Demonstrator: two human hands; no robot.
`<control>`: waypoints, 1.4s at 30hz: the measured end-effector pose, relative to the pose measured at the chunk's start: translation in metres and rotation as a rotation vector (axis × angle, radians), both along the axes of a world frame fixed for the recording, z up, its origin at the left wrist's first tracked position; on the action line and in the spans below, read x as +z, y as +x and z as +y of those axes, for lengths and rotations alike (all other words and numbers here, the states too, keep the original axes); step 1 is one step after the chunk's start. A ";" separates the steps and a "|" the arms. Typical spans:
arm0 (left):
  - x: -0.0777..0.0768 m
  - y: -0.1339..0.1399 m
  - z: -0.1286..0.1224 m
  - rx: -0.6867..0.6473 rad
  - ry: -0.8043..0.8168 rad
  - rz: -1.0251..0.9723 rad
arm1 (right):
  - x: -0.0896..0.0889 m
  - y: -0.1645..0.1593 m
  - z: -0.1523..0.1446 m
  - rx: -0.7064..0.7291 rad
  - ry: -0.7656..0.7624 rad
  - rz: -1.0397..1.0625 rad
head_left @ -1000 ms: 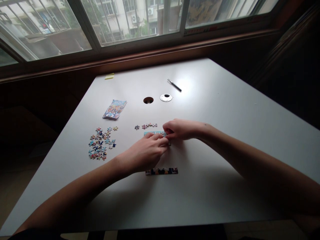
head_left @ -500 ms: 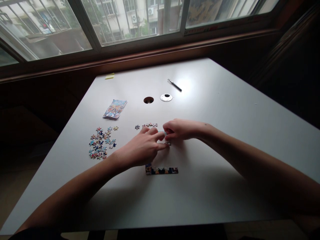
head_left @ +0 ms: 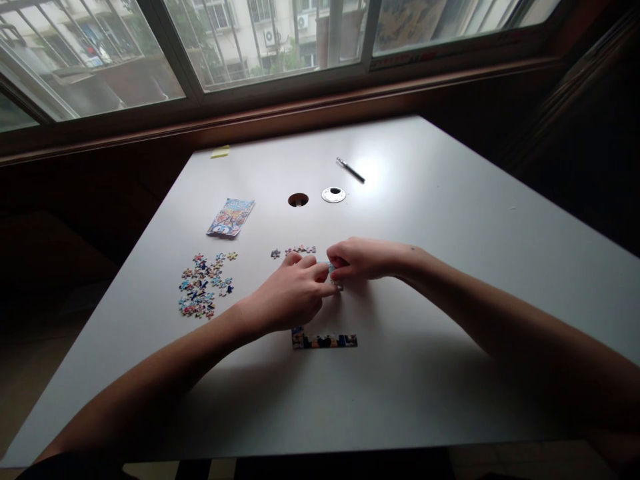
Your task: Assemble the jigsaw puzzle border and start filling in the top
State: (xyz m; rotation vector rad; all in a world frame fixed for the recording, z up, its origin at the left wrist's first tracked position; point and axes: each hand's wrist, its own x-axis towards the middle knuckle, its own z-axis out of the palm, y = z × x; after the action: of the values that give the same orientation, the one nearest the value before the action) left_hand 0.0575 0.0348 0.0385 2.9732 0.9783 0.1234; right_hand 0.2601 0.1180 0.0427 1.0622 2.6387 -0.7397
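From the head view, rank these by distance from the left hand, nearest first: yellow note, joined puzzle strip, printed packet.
1. Joined puzzle strip: just on the near side of the left hand.
2. Printed packet: farther off, ahead and to the left.
3. Yellow note: at the far-left corner of the table.

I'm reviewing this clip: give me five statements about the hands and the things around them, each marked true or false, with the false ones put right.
1. The left hand and right hand are close together. True.
2. The pile of loose puzzle pieces lies to the right of both hands. False: it lies to their left.
3. A joined puzzle section lies nearer the person than the hands. True.
4. The printed packet lies beyond the loose pile. True.
5. The round cover sits over the hole. False: it lies right of the uncovered hole.
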 end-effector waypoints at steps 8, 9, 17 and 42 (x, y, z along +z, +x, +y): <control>-0.001 0.000 0.003 0.027 -0.031 -0.073 | -0.002 0.000 0.001 -0.011 -0.008 -0.007; -0.002 0.000 0.003 0.029 -0.024 -0.074 | -0.002 0.000 0.001 -0.009 -0.003 -0.005; -0.006 0.000 0.003 0.009 0.074 0.011 | 0.000 0.000 0.000 0.004 0.004 -0.015; -0.015 0.011 -0.008 0.039 0.004 -0.070 | 0.001 0.001 -0.001 0.017 0.021 0.002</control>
State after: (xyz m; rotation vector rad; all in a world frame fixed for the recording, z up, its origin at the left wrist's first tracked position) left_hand 0.0688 0.0265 0.0232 2.9321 1.0300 0.2277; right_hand 0.2615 0.1166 0.0436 1.0435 2.6591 -0.7117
